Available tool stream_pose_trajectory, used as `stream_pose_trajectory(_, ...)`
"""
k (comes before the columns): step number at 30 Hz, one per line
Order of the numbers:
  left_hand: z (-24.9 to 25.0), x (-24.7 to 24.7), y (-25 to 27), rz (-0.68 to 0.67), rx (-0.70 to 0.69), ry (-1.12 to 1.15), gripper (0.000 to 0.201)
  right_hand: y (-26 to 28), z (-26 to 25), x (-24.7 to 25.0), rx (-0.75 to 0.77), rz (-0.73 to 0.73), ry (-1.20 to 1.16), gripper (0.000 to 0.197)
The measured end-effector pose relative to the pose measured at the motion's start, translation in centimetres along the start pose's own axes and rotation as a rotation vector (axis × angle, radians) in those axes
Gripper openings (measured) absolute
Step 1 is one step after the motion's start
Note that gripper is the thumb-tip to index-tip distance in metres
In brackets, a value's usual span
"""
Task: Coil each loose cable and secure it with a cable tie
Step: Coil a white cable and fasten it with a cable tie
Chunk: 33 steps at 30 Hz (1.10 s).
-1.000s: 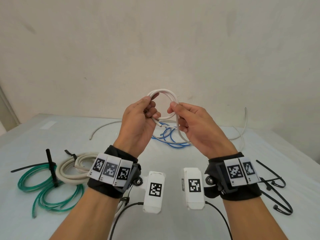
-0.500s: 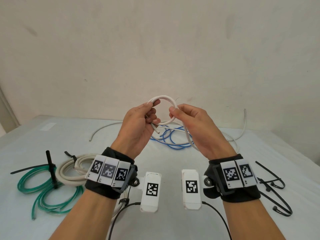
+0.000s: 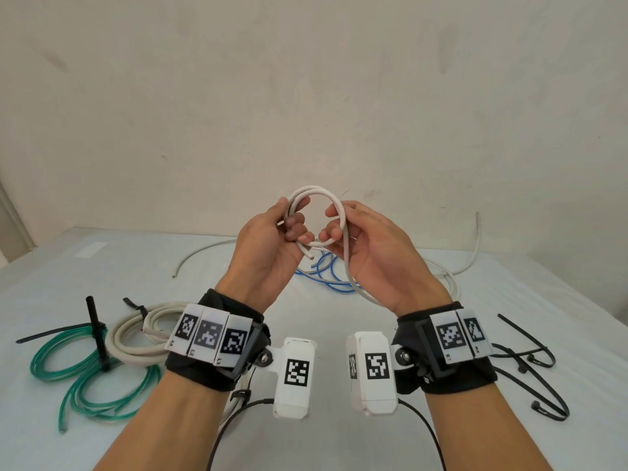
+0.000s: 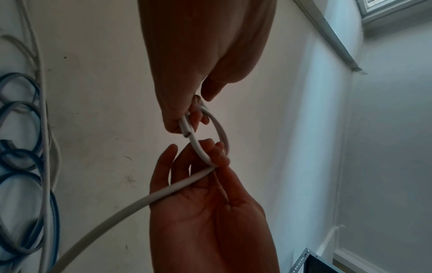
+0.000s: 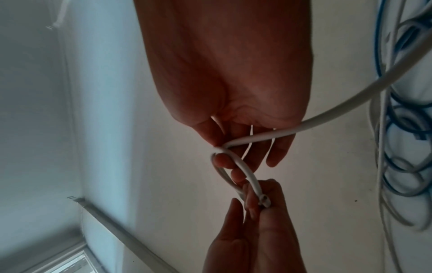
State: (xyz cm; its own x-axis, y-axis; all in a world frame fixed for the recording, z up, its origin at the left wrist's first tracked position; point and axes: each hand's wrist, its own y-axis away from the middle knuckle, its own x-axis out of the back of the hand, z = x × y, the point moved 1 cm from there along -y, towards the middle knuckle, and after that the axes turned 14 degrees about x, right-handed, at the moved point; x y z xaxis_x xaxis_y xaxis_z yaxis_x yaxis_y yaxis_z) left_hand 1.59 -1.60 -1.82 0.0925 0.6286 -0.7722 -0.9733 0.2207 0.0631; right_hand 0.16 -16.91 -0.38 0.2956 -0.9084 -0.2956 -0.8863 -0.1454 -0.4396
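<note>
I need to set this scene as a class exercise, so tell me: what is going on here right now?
A person is winding a white cable into a small loop in the air. The left hand grips the loop and its cut end; the right hand guides the free length. No tie is on it yet. On the table, a green cable and a beige cable lie coiled and tied, a blue cable lies loose, and spare black ties wait.

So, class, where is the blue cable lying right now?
In the head view the blue cable lies loose on the table towards its far middle, just behind and below the raised hands, tangled with a white cable.
</note>
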Motion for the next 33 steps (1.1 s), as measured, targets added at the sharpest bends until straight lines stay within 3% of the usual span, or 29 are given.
stream_pose_trajectory(5, 0.3, 0.1, 0.1, -0.002, -0.018, 0.020, 0.039, 0.1, -0.1, -0.7, -0.029, 0.057, 0.010, 0.025)
stream_pose_trajectory(8, 0.3, 0.1, 0.1, -0.007, -0.020, 0.049, 0.037, 0.2, 0.1, -1.1, 0.034, 0.003, 0.079, 0.026)
stream_pose_trajectory(11, 0.3, 0.4, -0.1, 0.003, -0.018, 0.075, 0.037, 0.2, 0.6, -0.8, 0.083, 0.013, 0.328, 0.033)
stream_pose_trajectory(15, 0.5, 0.6, -0.2, 0.034, -0.030, 0.097, 0.033, 0.1, 0.8, -0.2, 0.220, 0.015, 0.848, 0.037)
stream_pose_trajectory(20, 0.6, 0.5, -0.2, 0.012, -0.040, 0.088, 0.028, 0.2, 0.1, 0.3, 0.254, -0.089, 1.138, 0.040)
stream_pose_trajectory(25, 0.3, 0.1, 0.3, -0.037, 0.024, -0.004, 0.051, 0.1, -0.2, 0.6, 0.239, -0.049, 1.079, 0.036)
stream_pose_trajectory(33, 0.3, 0.4, 0.2, 0.014, 0.035, -0.119, 0.033, 0.1, -1.1, 1.0, 0.105, -0.110, 0.797, 0.024)
